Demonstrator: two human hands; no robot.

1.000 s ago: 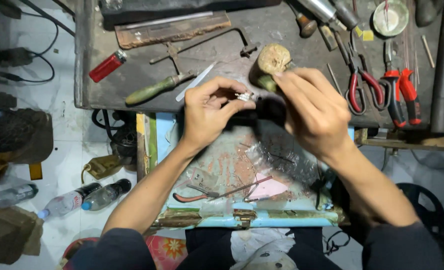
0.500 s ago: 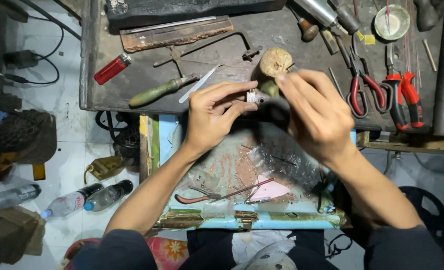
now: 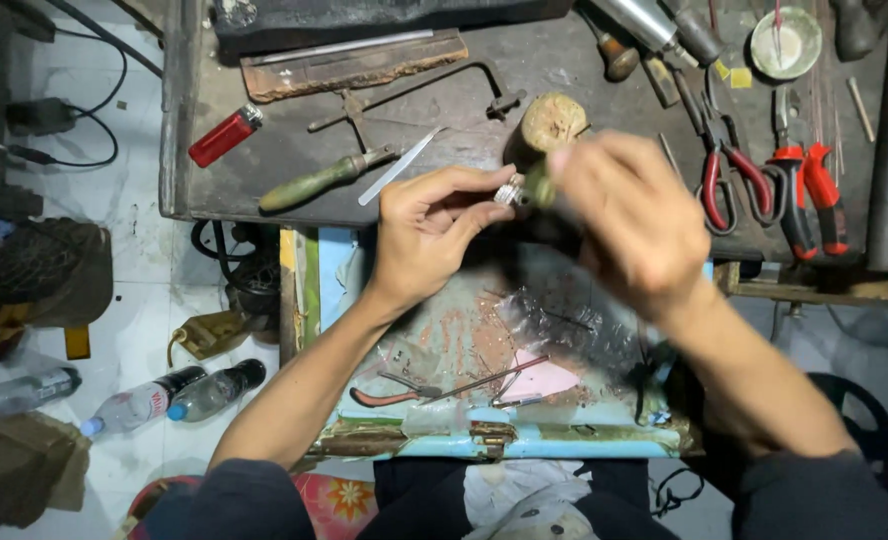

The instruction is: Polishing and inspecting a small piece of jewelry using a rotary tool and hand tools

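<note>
Left hand (image 3: pixel 429 235): thumb and fingertips pinched on a small silvery ribbed metal piece (image 3: pixel 507 192), held just above the near edge of the dark, scuffed metal bench (image 3: pixel 524 70). Right hand (image 3: pixel 636 215): closed around a short green-handled tool (image 3: pixel 538 186), its tip meeting the silvery piece. The right hand is motion-blurred, so the exact grip cannot be read. Both hands are close together, nearly touching at the workpiece.

Progress, as a judgement: the piece is mid-working, tool applied, nothing set down as finished. How much of the surface is done cannot be told at this size.

Just behind the hands: a round worn wooden peg (image 3: pixel 552 120). Left of it, a slim pale metal file (image 3: pixel 400 165) and a green-handled saw frame (image 3: pixel 364 150) lying flat. Further left, a red lighter (image 3: pixel 224 136).

Right side of bench: red-handled scissors (image 3: pixel 732 175) and red-handled pliers (image 3: pixel 814 195) (side by side, apart from the hands).

Below the hands: an open pale blue drawer tray (image 3: pixel 524 445) with metal filings, thin wires and a pink paper scrap (image 3: pixel 544 380).

Floor, left: three plastic bottles (image 3: pixel 144 400).
</note>
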